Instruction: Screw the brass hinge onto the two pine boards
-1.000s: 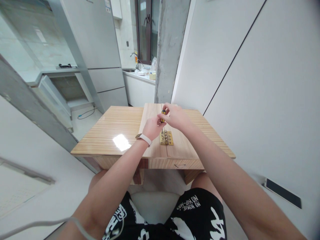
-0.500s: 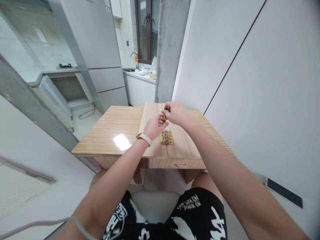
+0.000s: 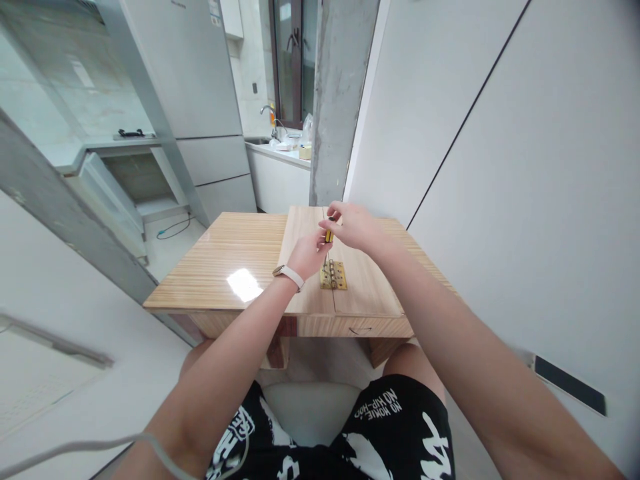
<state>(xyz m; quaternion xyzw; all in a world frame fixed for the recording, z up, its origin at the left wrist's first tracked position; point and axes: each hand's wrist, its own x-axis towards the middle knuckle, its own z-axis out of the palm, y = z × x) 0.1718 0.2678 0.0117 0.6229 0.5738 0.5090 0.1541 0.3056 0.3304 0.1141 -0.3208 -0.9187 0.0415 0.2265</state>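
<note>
A small screwdriver [image 3: 329, 235] with a yellow-and-black handle stands roughly upright over the boards, its thin shaft pointing down at the brass hinge [image 3: 340, 275]. My right hand [image 3: 353, 225] pinches the top of its handle with thumb and fingers. Lower on the same tool, the fingers of my left hand [image 3: 307, 255] are closed around it; a white-strapped watch [image 3: 290, 275] is on that wrist. The hinge lies opened flat across the seam between two light wooden boards [image 3: 370, 293]. The exact spot where the screwdriver's tip rests is too small to make out.
The boards lie on a striped wooden desk [image 3: 200, 267] with a drawer [image 3: 330, 327] at its front. A white wall [image 3: 525, 200] rises close on the right. Behind the desk are a concrete pillar [image 3: 340, 100], a fridge [image 3: 185, 73] and a sink counter [image 3: 280, 155].
My right fingers have shifted around the top of the screwdriver handle. The left fingers have drawn closer in around it. The hinge and boards have stayed in place.
</note>
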